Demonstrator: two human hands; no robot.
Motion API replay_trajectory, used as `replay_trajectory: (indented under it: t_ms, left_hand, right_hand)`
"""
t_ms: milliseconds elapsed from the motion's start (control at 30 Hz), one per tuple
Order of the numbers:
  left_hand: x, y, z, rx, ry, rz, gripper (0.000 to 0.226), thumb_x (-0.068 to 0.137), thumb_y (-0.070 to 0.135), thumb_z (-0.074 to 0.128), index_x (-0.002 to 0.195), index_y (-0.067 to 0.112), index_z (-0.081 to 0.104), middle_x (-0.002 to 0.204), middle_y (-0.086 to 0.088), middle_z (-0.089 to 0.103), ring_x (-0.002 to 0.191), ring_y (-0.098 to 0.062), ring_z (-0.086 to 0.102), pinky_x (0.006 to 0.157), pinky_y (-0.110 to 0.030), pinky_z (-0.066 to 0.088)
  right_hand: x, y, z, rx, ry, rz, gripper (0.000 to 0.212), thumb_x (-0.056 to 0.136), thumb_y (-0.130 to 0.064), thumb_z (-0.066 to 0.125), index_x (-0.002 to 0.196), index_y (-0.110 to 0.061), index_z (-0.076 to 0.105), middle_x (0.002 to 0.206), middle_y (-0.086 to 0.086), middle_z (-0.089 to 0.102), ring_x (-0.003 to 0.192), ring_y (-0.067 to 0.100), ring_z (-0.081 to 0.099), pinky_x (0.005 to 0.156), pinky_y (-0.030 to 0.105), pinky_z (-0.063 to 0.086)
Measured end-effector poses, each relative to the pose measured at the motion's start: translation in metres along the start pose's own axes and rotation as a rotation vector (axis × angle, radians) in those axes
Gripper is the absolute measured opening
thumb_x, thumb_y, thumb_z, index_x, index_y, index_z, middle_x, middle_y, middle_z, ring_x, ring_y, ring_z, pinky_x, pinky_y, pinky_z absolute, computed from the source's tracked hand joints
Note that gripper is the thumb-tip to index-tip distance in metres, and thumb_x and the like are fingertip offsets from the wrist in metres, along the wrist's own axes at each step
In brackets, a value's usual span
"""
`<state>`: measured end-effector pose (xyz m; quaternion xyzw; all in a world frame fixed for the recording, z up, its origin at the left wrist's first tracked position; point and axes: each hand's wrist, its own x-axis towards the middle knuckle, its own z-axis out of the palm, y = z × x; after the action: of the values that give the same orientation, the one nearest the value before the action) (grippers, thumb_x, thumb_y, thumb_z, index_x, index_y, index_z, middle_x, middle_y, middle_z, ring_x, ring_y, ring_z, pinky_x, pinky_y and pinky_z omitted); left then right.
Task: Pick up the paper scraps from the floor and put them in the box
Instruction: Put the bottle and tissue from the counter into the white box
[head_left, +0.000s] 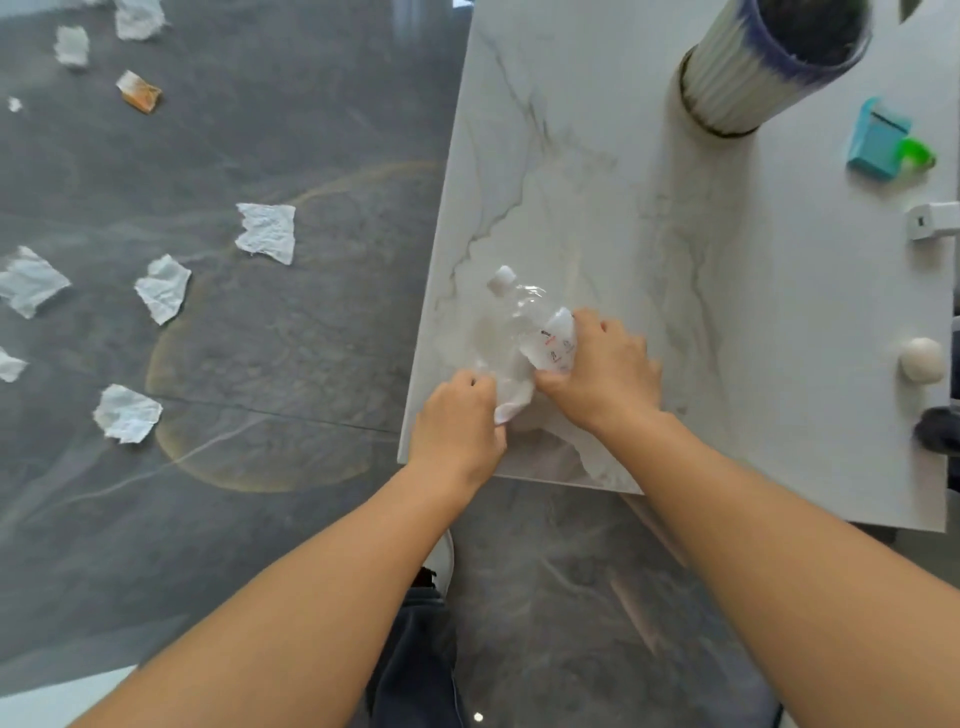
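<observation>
Several white paper scraps lie on the dark grey floor at the left, such as a large scrap (267, 232), one below it (163, 287), one at the edge (28, 280) and one nearer me (127, 413). An orange-and-white scrap (139, 91) lies farther off. On the white marble table (597, 156), both hands grip a crushed clear plastic bottle (519, 332) with a white cap. My left hand (457, 426) holds its lower end. My right hand (602, 371) holds its labelled middle. No box is in view.
A ribbed white-and-blue vase (753, 67) stands at the table's far side. A teal packet with a green item (883, 140), a white block (935, 221) and a white ball (922, 359) lie along the right edge. My dark trouser leg and shoe (426, 623) are below.
</observation>
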<state>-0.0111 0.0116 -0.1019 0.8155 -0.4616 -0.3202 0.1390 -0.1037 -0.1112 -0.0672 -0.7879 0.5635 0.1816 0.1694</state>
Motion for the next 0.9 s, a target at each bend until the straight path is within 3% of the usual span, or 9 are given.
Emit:
replay_trajectory:
  t_ms: [133, 333, 600, 800, 900]
  left_hand:
    - [-0.045, -0.059, -0.024, 0.009, 0.072, -0.210, 0.016, 0.084, 0.018, 0.054, 0.092, 0.005, 0.058, 0.098, -0.017, 0.058, 0.089, -0.041, 0.057, 0.069, -0.043, 0.044]
    - [-0.149, -0.184, -0.064, 0.008, 0.183, -0.524, 0.017, 0.080, 0.010, 0.052, 0.093, 0.003, 0.061, 0.097, -0.019, 0.059, 0.089, -0.041, 0.058, 0.071, -0.040, 0.044]
    - [-0.415, -0.365, -0.093, -0.075, 0.286, -0.707, 0.016, 0.077, 0.010, 0.055, 0.089, 0.004, 0.062, 0.093, -0.019, 0.062, 0.087, -0.041, 0.059, 0.066, -0.038, 0.042]
    - [-0.616, -0.467, -0.084, -0.099, 0.285, -1.057, 0.017, 0.076, 0.015, 0.057, 0.091, 0.008, 0.063, 0.095, -0.019, 0.062, 0.087, -0.042, 0.060, 0.071, -0.041, 0.049]
    - [-0.668, -0.495, -0.066, -0.179, 0.281, -1.134, 0.017, 0.075, 0.013, 0.057, 0.090, 0.007, 0.063, 0.093, -0.017, 0.061, 0.084, -0.040, 0.059, 0.069, -0.041, 0.051]
  right_hand:
    - [-0.043, -0.020, 0.013, 0.273, -0.156, 0.109, 0.056, 0.067, -0.052, 0.066, 0.108, -0.018, 0.048, 0.105, 0.006, 0.059, 0.095, 0.030, 0.058, 0.080, 0.045, 0.053]
    - [-0.138, -0.111, 0.075, 0.269, -0.311, -0.015, 0.059, 0.062, -0.052, 0.069, 0.105, -0.018, 0.050, 0.104, 0.003, 0.063, 0.094, 0.026, 0.061, 0.078, 0.038, 0.052]
    - [-0.358, -0.282, 0.205, 0.336, -0.496, -0.045, 0.059, 0.061, -0.052, 0.070, 0.106, -0.017, 0.052, 0.101, 0.000, 0.062, 0.087, 0.022, 0.057, 0.071, 0.031, 0.047]
    - [-0.521, -0.374, 0.302, 0.314, -0.660, -0.179, 0.064, 0.059, -0.050, 0.071, 0.111, -0.016, 0.056, 0.107, 0.005, 0.066, 0.097, 0.025, 0.064, 0.085, 0.038, 0.055]
    - [-0.570, -0.399, 0.346, 0.268, -0.687, -0.233, 0.065, 0.061, -0.050, 0.074, 0.110, -0.016, 0.049, 0.105, 0.002, 0.061, 0.092, 0.024, 0.061, 0.078, 0.034, 0.052]
